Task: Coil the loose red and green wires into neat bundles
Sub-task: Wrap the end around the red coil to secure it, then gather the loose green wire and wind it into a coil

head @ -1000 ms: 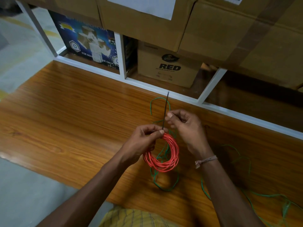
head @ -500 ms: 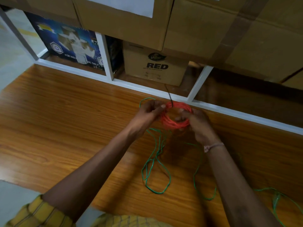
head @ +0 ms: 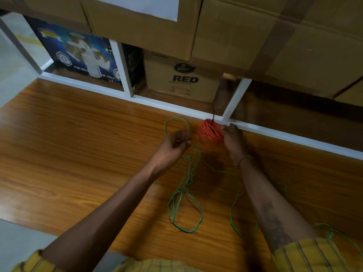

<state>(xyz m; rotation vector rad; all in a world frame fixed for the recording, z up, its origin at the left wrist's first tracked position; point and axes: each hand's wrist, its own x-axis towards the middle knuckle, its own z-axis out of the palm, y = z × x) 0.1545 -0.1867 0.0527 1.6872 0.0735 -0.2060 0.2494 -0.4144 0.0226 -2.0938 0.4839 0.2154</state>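
The coiled red wire bundle [head: 209, 132] rests on the wooden table [head: 78, 146] at its far edge, against the white shelf frame. A black tie [head: 213, 110] sticks up from it. My right hand [head: 232, 140] touches the bundle's right side, fingers on it. My left hand [head: 174, 143] is just left of the bundle, fingers curled and pinching a strand of the loose green wire [head: 185, 195]. The green wire sprawls in loops across the table between my forearms and off to the right.
A white shelf frame [head: 176, 107] runs along the table's far edge. Behind it stand a cardboard box marked RED [head: 182, 79] and a blue printed box [head: 78, 55]. Large cardboard boxes [head: 255, 32] sit above. Grey floor shows at the left.
The red bundle went from in front of my chest to the table's far edge by the shelf frame. My left hand came off it and closed on the green wire.
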